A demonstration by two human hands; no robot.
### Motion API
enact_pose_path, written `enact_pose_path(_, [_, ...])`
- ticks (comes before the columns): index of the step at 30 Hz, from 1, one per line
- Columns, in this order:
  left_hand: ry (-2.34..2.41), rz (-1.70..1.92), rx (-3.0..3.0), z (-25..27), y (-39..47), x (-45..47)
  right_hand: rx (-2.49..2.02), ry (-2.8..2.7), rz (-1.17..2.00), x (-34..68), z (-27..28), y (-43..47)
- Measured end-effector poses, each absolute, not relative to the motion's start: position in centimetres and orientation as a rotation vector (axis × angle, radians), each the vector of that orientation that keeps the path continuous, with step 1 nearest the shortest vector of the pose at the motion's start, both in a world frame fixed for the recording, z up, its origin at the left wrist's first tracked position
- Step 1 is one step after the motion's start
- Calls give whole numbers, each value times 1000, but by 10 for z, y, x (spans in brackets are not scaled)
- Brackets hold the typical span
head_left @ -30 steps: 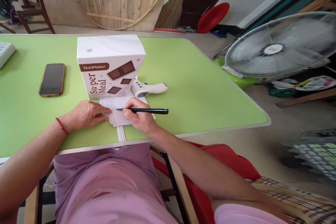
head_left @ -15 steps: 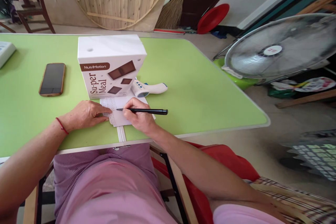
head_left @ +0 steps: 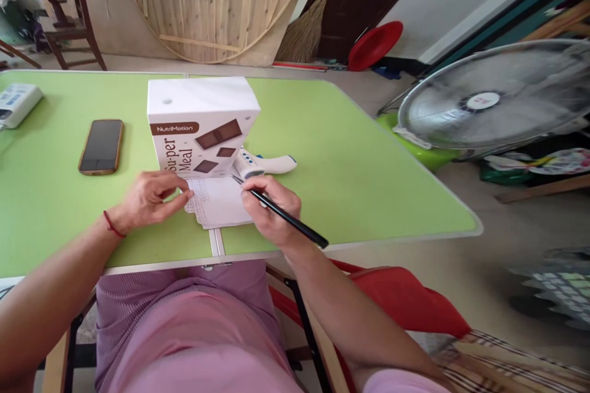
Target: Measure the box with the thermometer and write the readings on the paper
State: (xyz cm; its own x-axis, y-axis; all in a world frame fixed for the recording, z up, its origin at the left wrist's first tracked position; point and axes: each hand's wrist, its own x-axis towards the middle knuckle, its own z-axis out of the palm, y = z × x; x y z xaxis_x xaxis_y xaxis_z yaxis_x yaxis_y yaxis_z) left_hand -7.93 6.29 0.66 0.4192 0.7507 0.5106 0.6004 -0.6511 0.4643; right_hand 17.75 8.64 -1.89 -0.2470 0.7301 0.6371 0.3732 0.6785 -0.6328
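In my right hand [head_left: 274, 209] is a black pen [head_left: 295, 221], held with its tip up and to the left, near the top right part of some white paper [head_left: 225, 209]. Rows of small handwriting run down the left side of the paper. My left hand [head_left: 157, 196], with a red string bracelet on its wrist, has its thumb and forefinger pinched at the paper's left edge. Just behind the paper stands a white NutriMotion box [head_left: 203, 129], upright. Beside that box lies a white and blue handheld thermometer [head_left: 271, 164], partly hidden by it.
A phone [head_left: 101, 146] lies on the green table [head_left: 345, 166] to the left. Farther left sits a white device [head_left: 18, 104]. Beyond the table's right edge is a large fan [head_left: 479, 101]. A red stool [head_left: 405, 301] stands at the lower right.
My right hand has moved right, away from the written lines, and the pen has swung to a steeper slant. My left fingers have risen from lying on the paper into a pinch. The view shifted slightly.
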Motion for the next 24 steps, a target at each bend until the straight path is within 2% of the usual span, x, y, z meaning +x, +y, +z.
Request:
enact_pose_path(3, [1542,1559,2190,13,63,-83,-771,-2064,199,195,-19,96])
enact_pose_path(5, [1672,1770,1965,10,70,-88,-757,-2236,148,206,-23,105])
enact_pose_path(10, [1567,1551,1782,-14,93,-100,-813,-2461,165,217,-42,122])
enact_pose_path(14, [1446,1280,1827,-22,99,-102,-762,-2305,128,212,-48,121])
enact_pose_path(16, [1445,1189,1843,-20,98,-102,-699,-2234,205,211,-45,116])
enact_pose_path(20, [1483,1163,1772,-14,98,-100,-710,-2281,371,209,-39,105])
enact_pose_path(24, [1553,1219,1694,-8,97,-98,-874,-2244,308,206,-44,105])
